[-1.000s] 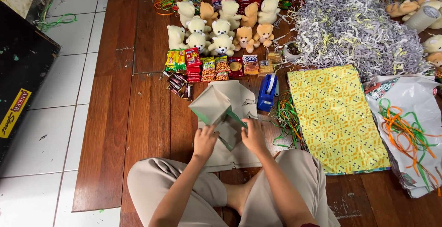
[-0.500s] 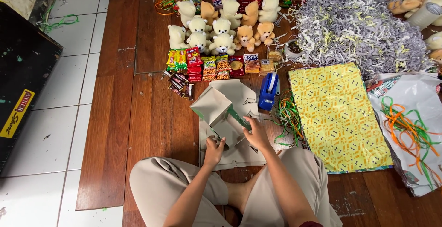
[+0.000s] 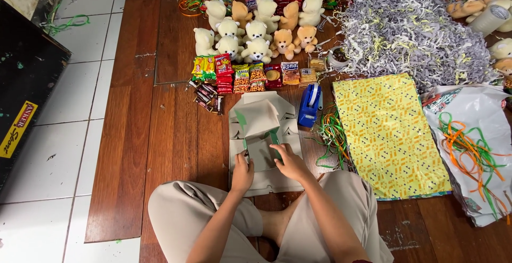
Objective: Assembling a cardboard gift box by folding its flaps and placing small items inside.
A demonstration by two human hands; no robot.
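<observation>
Fingers (image 3: 277, 148) of both hands press cardboard box (image 3: 261, 122); tape dispenser (image 3: 309, 104) just beside.

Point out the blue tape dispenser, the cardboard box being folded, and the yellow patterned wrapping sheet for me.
blue tape dispenser (image 3: 310, 104), head view, on the middle of its blue body.
cardboard box (image 3: 260, 120), head view, on its raised grey flap above the hands.
yellow patterned wrapping sheet (image 3: 389, 135), head view, on the middle of the sheet.

A home floor (wood and tile) spread with teddy bears (image 3: 256, 34) and snack packets (image 3: 250, 76).
</observation>
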